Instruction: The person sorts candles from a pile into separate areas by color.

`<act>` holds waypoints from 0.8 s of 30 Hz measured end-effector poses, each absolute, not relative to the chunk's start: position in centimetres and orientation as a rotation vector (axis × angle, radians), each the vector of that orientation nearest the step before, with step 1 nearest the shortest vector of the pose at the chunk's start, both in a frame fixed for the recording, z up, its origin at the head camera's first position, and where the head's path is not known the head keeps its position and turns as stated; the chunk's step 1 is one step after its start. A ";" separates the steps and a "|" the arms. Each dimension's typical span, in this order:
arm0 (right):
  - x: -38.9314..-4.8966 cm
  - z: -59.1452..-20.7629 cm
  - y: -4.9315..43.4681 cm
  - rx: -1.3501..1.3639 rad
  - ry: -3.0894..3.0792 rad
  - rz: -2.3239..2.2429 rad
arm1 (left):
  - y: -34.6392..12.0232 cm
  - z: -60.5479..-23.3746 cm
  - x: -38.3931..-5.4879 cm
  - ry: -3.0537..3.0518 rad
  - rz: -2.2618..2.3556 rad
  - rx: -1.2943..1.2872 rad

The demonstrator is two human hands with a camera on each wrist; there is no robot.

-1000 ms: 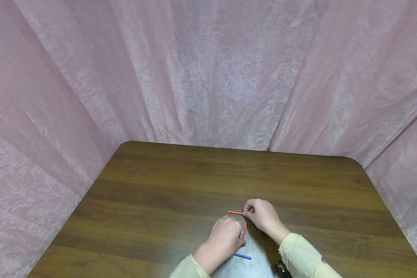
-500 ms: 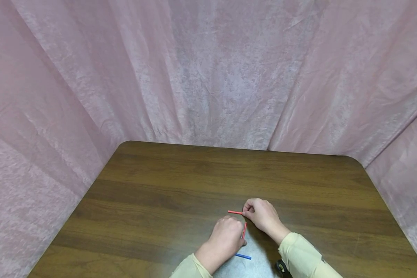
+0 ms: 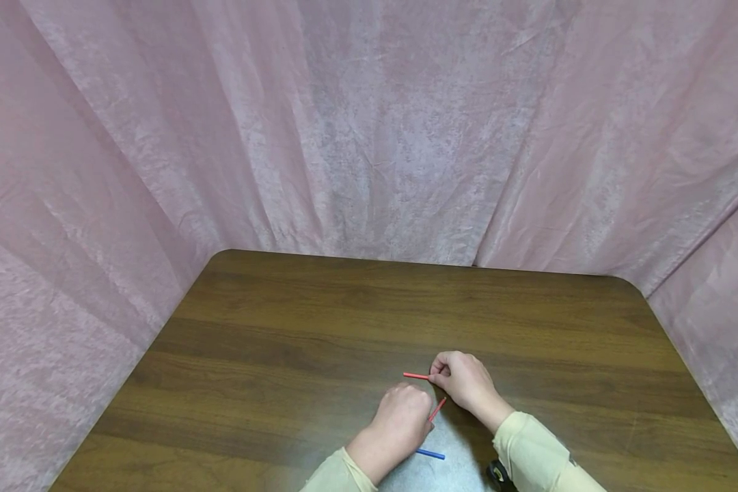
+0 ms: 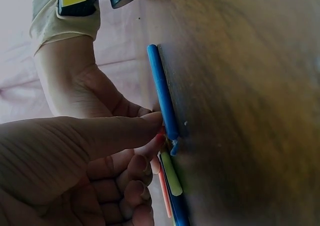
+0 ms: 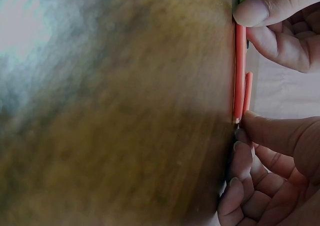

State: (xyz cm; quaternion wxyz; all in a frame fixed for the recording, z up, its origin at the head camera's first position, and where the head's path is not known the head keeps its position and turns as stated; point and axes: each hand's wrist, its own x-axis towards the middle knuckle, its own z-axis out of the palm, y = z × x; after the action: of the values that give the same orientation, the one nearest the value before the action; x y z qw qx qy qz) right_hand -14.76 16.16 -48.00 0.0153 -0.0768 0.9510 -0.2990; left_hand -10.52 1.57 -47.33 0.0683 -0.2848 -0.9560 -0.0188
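My left hand (image 3: 396,424) pinches a thin red stick (image 3: 438,408) between thumb and forefinger, low over the table. In the right wrist view that red stick (image 5: 240,70) runs down from its thumb and fingertip. Farther back, my right hand (image 3: 465,381) holds the end of a second red stick (image 3: 415,375), which points left. A blue stick (image 3: 431,454) lies close below the left hand, partly covered by it; the left wrist view shows this blue stick (image 4: 162,93) with a small ragged bit at one end. Beyond the left fingertips appears a green stick (image 4: 171,175).
A brown wood-grain table (image 3: 283,328) spreads around the hands, with pink curtains (image 3: 369,137) behind and at both sides. Another blue stick (image 4: 180,211) shows at the bottom of the left wrist view. A black wrist device (image 3: 500,474) sits at the right sleeve.
The red stick in the left hand has turned, its far end swinging right so that it now slants. The right hand and its red stick have stayed in place.
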 end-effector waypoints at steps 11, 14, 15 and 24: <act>-14.8 -47.9 16.2 -0.220 2.942 -0.944 | 1.4 -47.5 -10.4 -2.873 -0.056 -0.857; -14.8 -47.9 16.2 -0.214 2.940 -0.936 | 1.4 -47.5 -10.3 -2.874 -0.045 -0.857; -14.8 -47.9 16.2 -0.214 2.940 -0.932 | 1.4 -47.5 -10.3 -2.873 -0.042 -0.857; -14.9 -48.0 16.2 -0.213 2.940 -0.933 | 1.3 -47.5 -10.3 -2.877 -0.059 -0.855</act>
State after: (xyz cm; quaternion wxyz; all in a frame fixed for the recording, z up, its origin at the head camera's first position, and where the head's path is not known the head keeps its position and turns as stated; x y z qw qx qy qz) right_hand -14.86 16.17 -47.97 0.0250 -0.0689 0.9506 -0.3017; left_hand -10.34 1.29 -47.51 0.0695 -0.2842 -0.9560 -0.0197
